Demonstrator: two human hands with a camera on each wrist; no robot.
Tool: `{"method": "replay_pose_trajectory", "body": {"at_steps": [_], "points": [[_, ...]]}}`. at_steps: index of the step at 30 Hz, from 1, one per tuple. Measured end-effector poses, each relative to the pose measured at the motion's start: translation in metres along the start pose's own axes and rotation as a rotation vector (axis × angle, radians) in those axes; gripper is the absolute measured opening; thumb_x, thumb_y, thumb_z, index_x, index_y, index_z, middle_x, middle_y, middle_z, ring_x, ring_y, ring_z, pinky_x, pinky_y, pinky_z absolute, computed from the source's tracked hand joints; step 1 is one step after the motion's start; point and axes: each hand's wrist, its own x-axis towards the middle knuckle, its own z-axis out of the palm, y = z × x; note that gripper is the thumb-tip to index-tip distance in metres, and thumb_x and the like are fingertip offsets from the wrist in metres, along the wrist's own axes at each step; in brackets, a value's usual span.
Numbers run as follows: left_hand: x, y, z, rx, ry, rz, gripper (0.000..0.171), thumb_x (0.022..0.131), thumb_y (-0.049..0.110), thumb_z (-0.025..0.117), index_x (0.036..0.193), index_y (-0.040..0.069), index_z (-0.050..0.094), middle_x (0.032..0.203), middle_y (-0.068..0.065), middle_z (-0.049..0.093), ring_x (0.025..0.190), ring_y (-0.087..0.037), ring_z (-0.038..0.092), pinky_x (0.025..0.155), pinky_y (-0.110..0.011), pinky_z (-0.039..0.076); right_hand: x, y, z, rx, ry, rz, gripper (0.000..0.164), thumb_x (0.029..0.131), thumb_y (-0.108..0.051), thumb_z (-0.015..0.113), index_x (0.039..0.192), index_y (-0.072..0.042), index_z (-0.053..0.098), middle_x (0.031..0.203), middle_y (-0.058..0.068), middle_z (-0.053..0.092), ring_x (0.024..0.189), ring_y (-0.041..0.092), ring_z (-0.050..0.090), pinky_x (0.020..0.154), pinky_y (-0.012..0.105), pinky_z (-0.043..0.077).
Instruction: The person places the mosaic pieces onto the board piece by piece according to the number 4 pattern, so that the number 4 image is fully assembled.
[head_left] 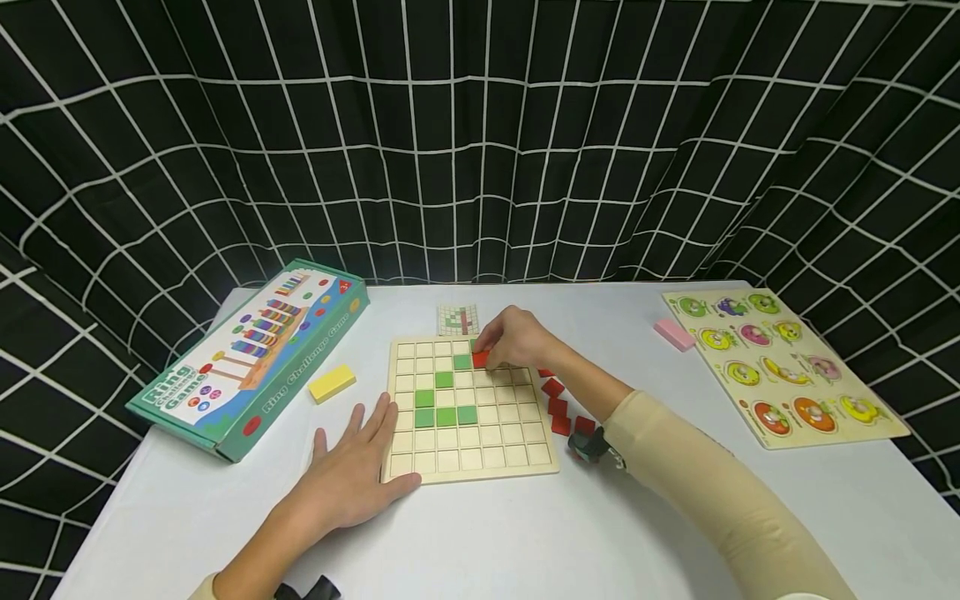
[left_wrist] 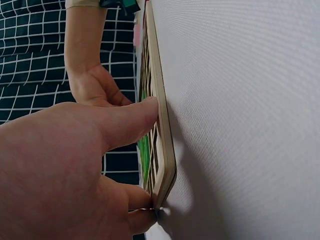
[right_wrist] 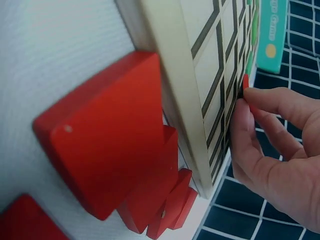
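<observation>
A wooden grid board [head_left: 491, 458] lies flat on the table, with several green square tiles [head_left: 446, 416] set in its cells. My right hand [head_left: 519, 337] pinches a red square tile [head_left: 480, 360] between thumb and fingers at the upper middle cells, beside the upper green tiles. In the right wrist view the tile's edge shows at the fingertips. My left hand [head_left: 351, 479] rests at the board's near left corner, fingers straight along the left side and thumb on the near edge. Loose red tiles [head_left: 557, 407] lie along the right side of the board.
A small pattern card [head_left: 457, 319] lies just behind the board. At left are a Ring Challenge Game box [head_left: 251, 350] and a yellow block [head_left: 332, 384]. A pink block [head_left: 674, 334] and a fruit puzzle board [head_left: 787, 367] lie at right. Black gridded cloth [head_left: 480, 150] hangs behind.
</observation>
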Motion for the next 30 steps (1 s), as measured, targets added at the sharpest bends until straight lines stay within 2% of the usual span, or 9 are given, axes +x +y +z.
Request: {"method": "replay_pose_trajectory", "body": {"at_steps": [21,30], "points": [[0.001,0.0008,-0.0005,-0.008,-0.013,-0.008,0.099,0.095,0.06,0.066,0.166,0.006,0.022,0.176,-0.009,0.012,0.161,-0.045,0.011,0.112,-0.086,0.003,0.0021,-0.0011,0.0023,-0.079,0.027,-0.03,0.026,0.073,0.004,0.083,0.095,-0.011,0.085,0.088,0.002,0.077,0.087,0.017,0.063,0.072,0.027,0.051],[0.0011,0.0001,-0.0004,-0.008,-0.012,-0.007,0.099,0.095,0.061,0.065,0.166,0.007,0.022,0.176,-0.008,0.011,0.161,-0.045,0.01,0.113,-0.085,0.003,0.0019,0.0014,-0.0021,-0.066,0.004,-0.063,0.025,0.074,0.002,0.083,0.096,-0.011,0.084,0.092,0.002,0.079,0.088,0.016,0.066,0.072,0.027,0.054]]}}
